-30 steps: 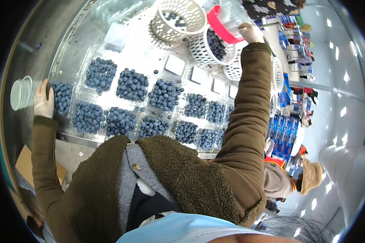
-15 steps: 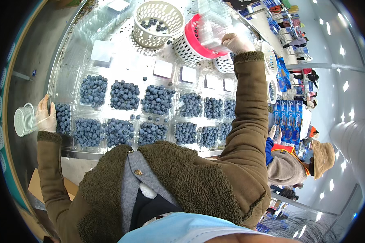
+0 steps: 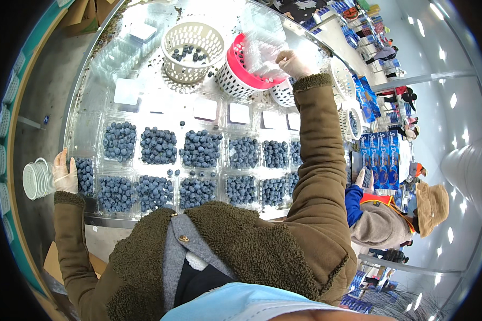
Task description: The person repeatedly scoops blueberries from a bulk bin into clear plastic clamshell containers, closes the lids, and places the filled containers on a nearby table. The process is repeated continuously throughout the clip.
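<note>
My left hand [image 3: 65, 174], in a thin pale glove, lies with fingers stretched out along the left edge of the table. It is beside the leftmost clear punnet of blueberries [image 3: 85, 176]. My right arm reaches far across the table. There my gloved right hand [image 3: 294, 65] is closed, its fingers curled at the side of a stack of clear plastic punnets [image 3: 258, 33]. Whether a punnet is in its grip is hidden. This stack stands by a white basket with a pink rim [image 3: 242, 79]. Two rows of punnets filled with blueberries [image 3: 200, 148] stretch in front of me.
A cream basket [image 3: 191, 51] with a few blueberries stands at the back. Nested small white baskets [image 3: 37, 181] are beyond the left edge. Loose blueberries [image 3: 177, 173] lie between the rows. To the right, a co-worker in a tan hat [image 3: 431, 208] is near blue cartons [image 3: 379, 160].
The whole view has shifted slightly. My right hand stays by the clear stack, its fingers now more tightly curled. My left hand keeps its place at the table edge.
</note>
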`<state>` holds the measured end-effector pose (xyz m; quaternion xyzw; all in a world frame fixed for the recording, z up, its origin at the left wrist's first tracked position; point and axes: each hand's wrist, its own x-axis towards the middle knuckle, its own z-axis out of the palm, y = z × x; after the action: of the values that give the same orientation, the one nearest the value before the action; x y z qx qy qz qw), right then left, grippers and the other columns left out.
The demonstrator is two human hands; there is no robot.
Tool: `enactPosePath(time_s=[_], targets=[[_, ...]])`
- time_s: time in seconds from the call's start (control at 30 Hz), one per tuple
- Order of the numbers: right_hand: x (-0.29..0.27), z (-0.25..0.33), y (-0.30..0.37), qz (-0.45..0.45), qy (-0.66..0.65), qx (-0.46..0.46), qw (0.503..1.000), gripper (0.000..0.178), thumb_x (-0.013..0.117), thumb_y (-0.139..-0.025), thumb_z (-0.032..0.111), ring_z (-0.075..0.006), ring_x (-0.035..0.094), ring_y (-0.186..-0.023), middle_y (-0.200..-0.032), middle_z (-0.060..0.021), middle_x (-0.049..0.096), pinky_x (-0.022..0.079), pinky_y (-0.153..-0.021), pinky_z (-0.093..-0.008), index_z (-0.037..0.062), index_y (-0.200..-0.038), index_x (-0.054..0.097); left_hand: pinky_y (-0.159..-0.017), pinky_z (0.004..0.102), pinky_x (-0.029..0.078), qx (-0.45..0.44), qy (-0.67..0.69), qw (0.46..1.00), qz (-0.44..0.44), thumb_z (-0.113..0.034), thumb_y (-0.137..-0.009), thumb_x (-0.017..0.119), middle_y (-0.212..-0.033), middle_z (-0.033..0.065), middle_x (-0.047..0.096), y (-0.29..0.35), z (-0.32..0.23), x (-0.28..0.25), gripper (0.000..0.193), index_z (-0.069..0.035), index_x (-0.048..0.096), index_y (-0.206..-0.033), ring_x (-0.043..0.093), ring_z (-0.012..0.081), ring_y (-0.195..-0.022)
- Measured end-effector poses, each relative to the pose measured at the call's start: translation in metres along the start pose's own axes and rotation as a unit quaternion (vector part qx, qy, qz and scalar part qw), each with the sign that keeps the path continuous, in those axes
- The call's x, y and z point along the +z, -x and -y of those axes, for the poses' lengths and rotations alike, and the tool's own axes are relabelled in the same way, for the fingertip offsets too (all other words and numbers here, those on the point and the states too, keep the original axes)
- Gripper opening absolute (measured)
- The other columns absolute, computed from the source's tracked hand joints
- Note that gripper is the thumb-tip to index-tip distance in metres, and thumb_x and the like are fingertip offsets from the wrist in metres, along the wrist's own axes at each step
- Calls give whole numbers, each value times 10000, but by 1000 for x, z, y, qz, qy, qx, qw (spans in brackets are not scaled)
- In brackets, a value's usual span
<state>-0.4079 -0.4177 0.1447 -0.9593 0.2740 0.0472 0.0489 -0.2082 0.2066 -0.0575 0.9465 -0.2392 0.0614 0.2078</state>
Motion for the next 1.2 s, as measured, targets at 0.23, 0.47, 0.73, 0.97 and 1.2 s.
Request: enactPosePath(time_s=[0.23, 0.47, 0.73, 0.97, 1.2], targets=[[8, 106, 37, -39, -334, -142, 931, 203, 531, -798, -42, -71, 528, -723, -848, -26, 596, 442, -669, -201, 6, -989, 580, -884, 380, 394, 35, 14, 995, -89, -192, -814, 550, -1103, 190, 517, 16, -8, -17, 347, -57, 523, -1133, 489, 339, -1025], [125, 283, 63, 129, -362, -412, 826, 207, 565, -770, -33, -114, 593, -818, -871, -68, 610, 490, -696, -215, 27, -967, 593, -880, 369, 390, -88, 37, 994, -61, -188, -820, 535, -1096, 139, 512, 47, -8, -16, 363, -92, 501, -1168, 492, 314, -991], [176, 416, 104, 172, -358, -437, 807, 214, 555, -768, 52, -126, 577, -672, -848, -100, 606, 490, -598, -247, 35, -977, 602, -887, 375, 387, -43, 47, 991, -118, -147, -843, 490, -1107, 160, 519, 86, -9, -9, 338, -61, 496, -1169, 494, 322, -999], [139, 343, 87, -24, -420, -416, 806, 177, 573, -763, 39, -203, 608, -760, -895, -128, 607, 498, -677, -280, 48, -936, 614, -916, 382, 373, -13, 123, 986, -113, -139, -864, 445, -1124, 197, 526, 77, -6, -4, 331, 16, 494, -1151, 501, 324, -1040], [34, 108, 40, -357, -236, -162, 889, 148, 629, -746, 80, -242, 602, -766, -829, -122, 600, 493, -677, -307, 58, -892, 624, -961, 387, 313, -52, 21, 996, -75, -201, -886, 437, -1222, 155, 451, 82, 11, 11, 389, -56, 425, -1247, 415, 305, -1132]])
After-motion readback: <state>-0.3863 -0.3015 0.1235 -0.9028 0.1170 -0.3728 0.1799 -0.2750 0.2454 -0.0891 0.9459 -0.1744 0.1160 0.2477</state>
